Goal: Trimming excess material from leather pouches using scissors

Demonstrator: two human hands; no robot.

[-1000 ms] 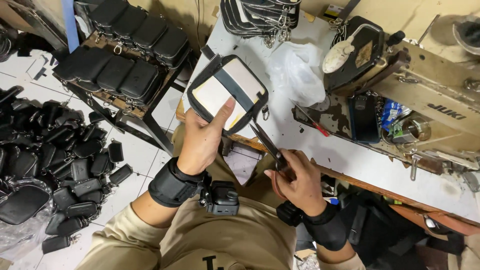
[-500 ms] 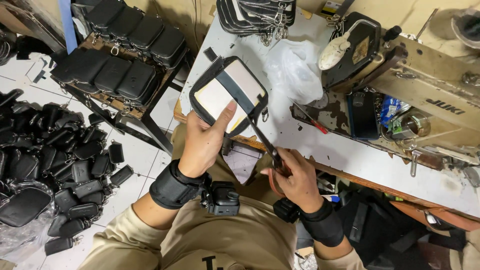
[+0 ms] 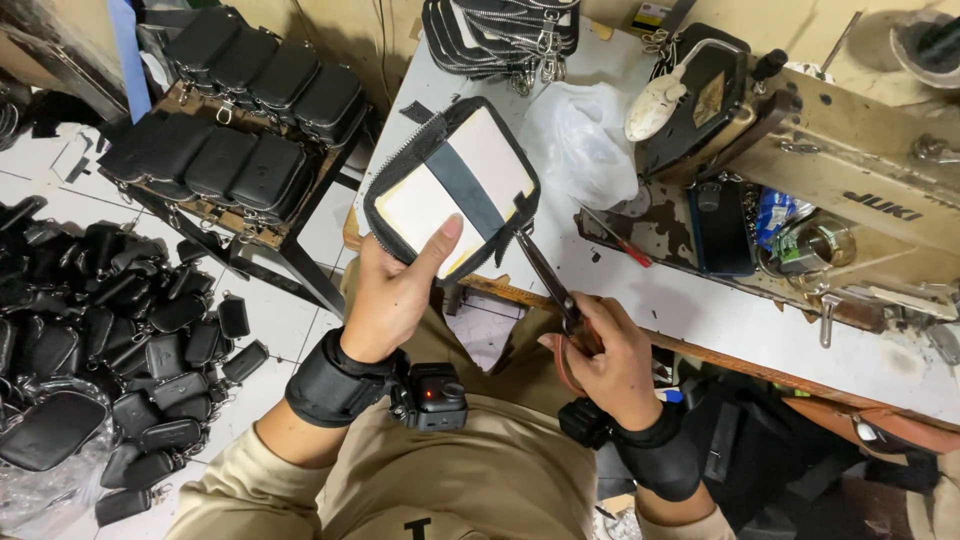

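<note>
We cannot see the scissors' (image 3: 548, 283) handles inside our right hand (image 3: 605, 358); our left hand's (image 3: 395, 290) fingers hide behind the pouch (image 3: 450, 190).

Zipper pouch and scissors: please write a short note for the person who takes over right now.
Left hand: holds the open zipper pouch above the table edge, thumb on its pale lining.
Right hand: grips scissors, tips at the pouch's lower right edge.
Nearby: sewing machine on the table, stack of zippered pieces at its far end, finished black pouches on the rack and floor.
Done: cannot tell.
Left: trimming at that edge, apparently.
</note>
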